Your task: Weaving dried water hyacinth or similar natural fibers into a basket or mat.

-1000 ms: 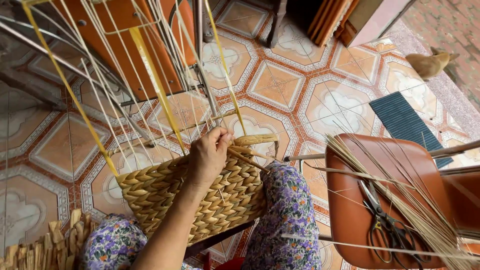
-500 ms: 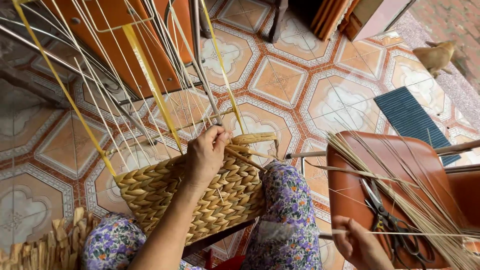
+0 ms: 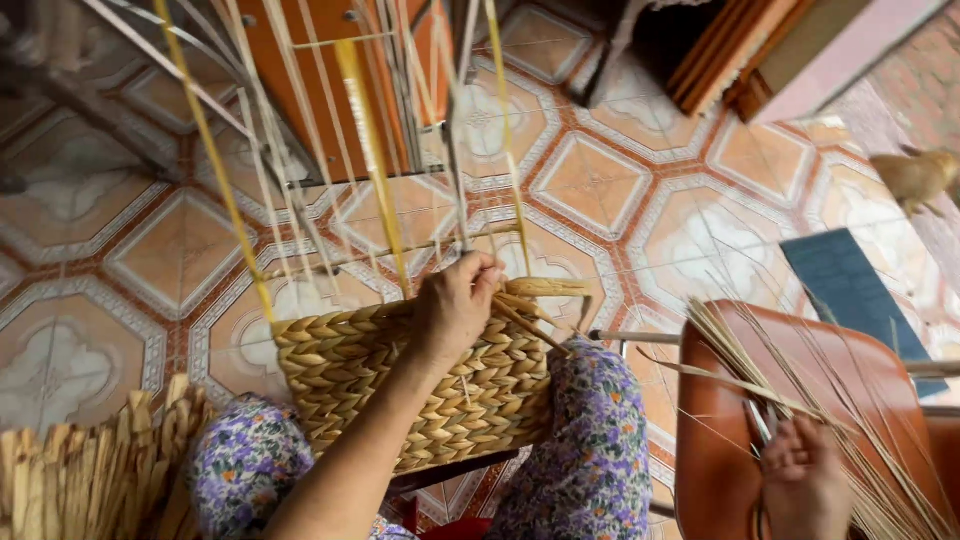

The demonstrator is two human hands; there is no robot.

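Looking down from the head camera, we find a half-woven basket (image 3: 420, 390) of thick golden plaits resting across the lap, between 2 knees in purple flowered cloth (image 3: 590, 450). Our left hand (image 3: 455, 310) sits on the basket's upper rim, its grip closed around the loose straw ends (image 3: 540, 290) at the top edge, fingers curled over them and thumb tucked under. Thin pale spokes (image 3: 300, 170) and 2 yellow strands (image 3: 215, 170) rise from the rim and fan out toward the top of the view. Over on the right, our right hand (image 3: 805, 480) is down on the seat of a brown chair (image 3: 720, 460), right among a bundle of long dry reeds (image 3: 800, 380) that lies slanted across it; we see only the back of that hand, so we cannot tell whether its grip is closed on a reed or merely resting there. A pair of scissors (image 3: 758, 420) pokes out just beside that hand. Bottom left, a sheaf of flat straw strips (image 3: 90, 470) stands near the knee. Under it all, a patterned tile floor (image 3: 600, 180), with a blue mat (image 3: 850, 290) beyond the chair.
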